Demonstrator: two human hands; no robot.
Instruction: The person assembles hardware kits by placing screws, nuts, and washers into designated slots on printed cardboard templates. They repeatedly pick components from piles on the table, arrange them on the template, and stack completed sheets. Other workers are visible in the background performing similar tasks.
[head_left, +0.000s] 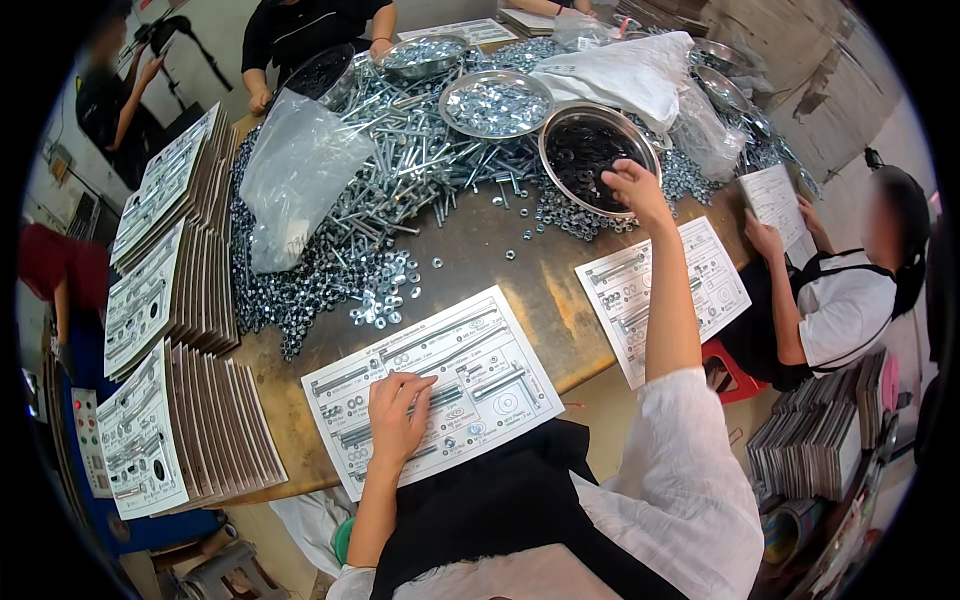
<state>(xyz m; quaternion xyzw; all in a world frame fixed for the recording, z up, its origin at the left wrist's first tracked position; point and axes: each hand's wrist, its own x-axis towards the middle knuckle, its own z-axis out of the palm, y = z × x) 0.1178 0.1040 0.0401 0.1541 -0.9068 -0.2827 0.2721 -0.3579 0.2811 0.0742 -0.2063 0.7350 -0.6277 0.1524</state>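
Note:
My left hand (400, 408) rests on a white printed card (520, 375) with hardware drawings, fingers lying apart across its middle. Some small metal pieces appear on the card, hard to tell from the printing. My right arm stretches forward, and my right hand (634, 192) is at the near right rim of a steel bowl (546, 160) of black ring-shaped pieces (585, 150). Its fingers are curled together; whatever they hold is too small to make out. Just left of that bowl, a steel dish (497, 104) is heaped with shiny flat washers.
Loose bolts (400, 165) and nuts (300, 305) cover the table's far side, with a clear plastic bag (300, 170) and a white sack (620, 75) on top. Card stacks (225, 430) line the left edge. Another card (610, 285) lies right. A co-worker (850, 300) holds a card.

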